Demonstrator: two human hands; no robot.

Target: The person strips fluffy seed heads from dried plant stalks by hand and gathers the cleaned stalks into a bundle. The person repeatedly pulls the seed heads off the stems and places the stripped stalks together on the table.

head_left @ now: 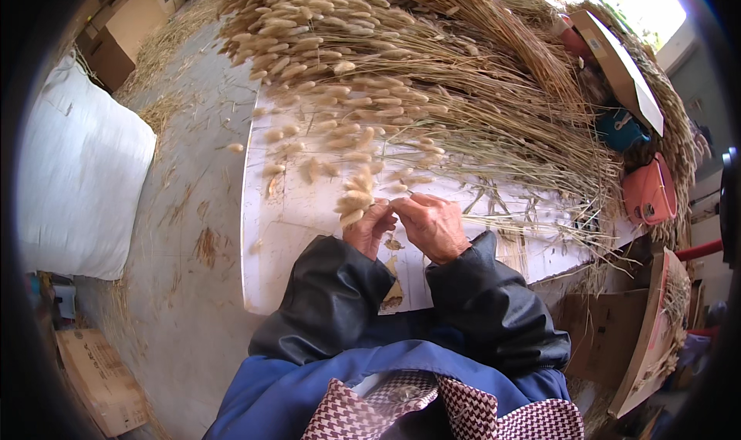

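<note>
My left hand (370, 228) is closed around a small bunch of dried bunny-tail grass (356, 198), whose fluffy tan heads stick up past the fingers. Close beside it, my right hand (432, 225) is closed too, its thumb and forefinger pinched at the stems near the left hand. What exactly the right fingertips grip is too small to make out. Both hands are over the near part of a white tabletop (289, 216). Loose grass heads (316, 167) lie just beyond them, their stems pointing right.
A large heap of dried grass (432, 62) covers the table's far side. On the right are a pink bucket (650, 191), a blue container (622, 131) and cardboard (602, 336). A white sack (85, 170) stands left, with boxes (100, 380) near it. Straw litters the floor (181, 201).
</note>
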